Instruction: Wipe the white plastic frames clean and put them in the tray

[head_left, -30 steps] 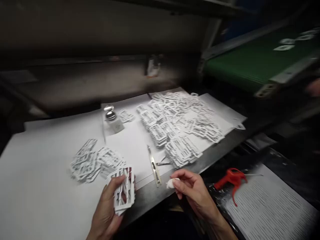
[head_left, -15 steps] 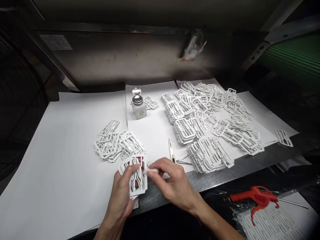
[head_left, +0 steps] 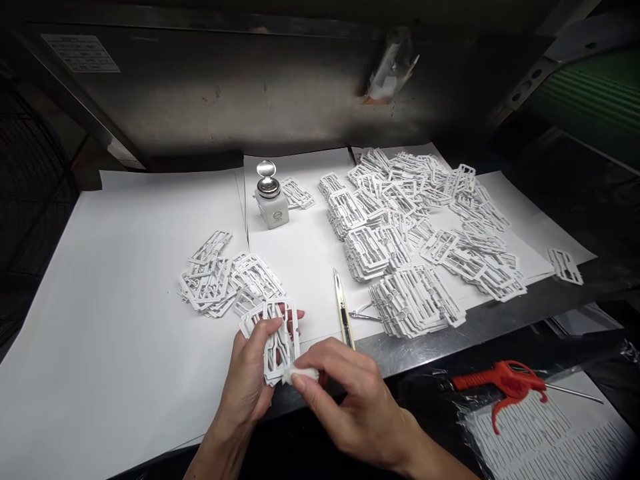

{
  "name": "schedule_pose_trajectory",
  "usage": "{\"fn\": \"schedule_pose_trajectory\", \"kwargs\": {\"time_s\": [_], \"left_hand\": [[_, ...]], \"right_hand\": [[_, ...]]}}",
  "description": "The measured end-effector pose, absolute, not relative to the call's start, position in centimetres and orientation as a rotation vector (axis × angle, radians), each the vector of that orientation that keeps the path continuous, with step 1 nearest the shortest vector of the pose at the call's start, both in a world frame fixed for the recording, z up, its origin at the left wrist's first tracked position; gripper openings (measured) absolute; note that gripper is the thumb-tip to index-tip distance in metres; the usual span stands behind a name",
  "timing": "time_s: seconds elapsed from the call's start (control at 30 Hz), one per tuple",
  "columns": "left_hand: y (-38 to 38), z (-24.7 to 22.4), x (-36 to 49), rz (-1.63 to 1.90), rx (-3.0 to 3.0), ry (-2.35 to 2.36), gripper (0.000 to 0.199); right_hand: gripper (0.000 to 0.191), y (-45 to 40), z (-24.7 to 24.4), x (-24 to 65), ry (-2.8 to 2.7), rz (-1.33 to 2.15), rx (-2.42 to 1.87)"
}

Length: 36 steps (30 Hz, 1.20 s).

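A small stack of white slotted frames (head_left: 281, 333) is gripped in my left hand (head_left: 245, 373), thumb across the top and fingers behind. Between the thumb and fingers of my right hand (head_left: 350, 393) is a white wad, like cotton or cloth (head_left: 304, 375). The wad touches the lower right corner of the top frame. Just beyond my left hand lies a loose heap of similar frames (head_left: 210, 283) on white paper. A utility knife (head_left: 343, 307) lies beyond my right hand, with a thin metal tool (head_left: 364, 315) beside it.
Large piles of the same frames (head_left: 410, 300) cover the right of the table. A square dispenser bottle (head_left: 274, 210) stands at the back with its metal lid up. A red air gun (head_left: 510, 383) lies at the lower right on plastic-wrapped sheets (head_left: 545, 427).
My right hand has moved the wad down along the right edge of the top frame to its lower corner. The camera view has shifted slightly.
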<state>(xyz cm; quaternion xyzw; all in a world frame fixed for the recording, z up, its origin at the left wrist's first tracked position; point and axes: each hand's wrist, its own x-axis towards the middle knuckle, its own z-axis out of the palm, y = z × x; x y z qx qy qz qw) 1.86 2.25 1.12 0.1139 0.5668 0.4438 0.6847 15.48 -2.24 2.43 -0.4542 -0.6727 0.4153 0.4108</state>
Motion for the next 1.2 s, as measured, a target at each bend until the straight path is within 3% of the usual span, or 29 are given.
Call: {"fn": "schedule_pose_trajectory", "kwargs": {"time_s": [0.17, 0.83, 1.2], "left_hand": [[2.5, 1.4, 1.5, 0.908, 0.046, 1.104, 0.017], [2.4, 1.2, 1.2, 0.932, 0.019, 0.759, 0.039], [1.6, 0.5, 1.2, 0.871, 0.038, 0.808, 0.049]], "right_hand": [[0.014, -2.4, 2.2, 15.2, -1.686, 1.075, -1.139], [0.013, -2.0, 3.3, 16.1, -1.76, 1.033, -1.229], [0.01, 2.5, 4.2, 17.1, -1.669, 0.791, -1.282]]}}
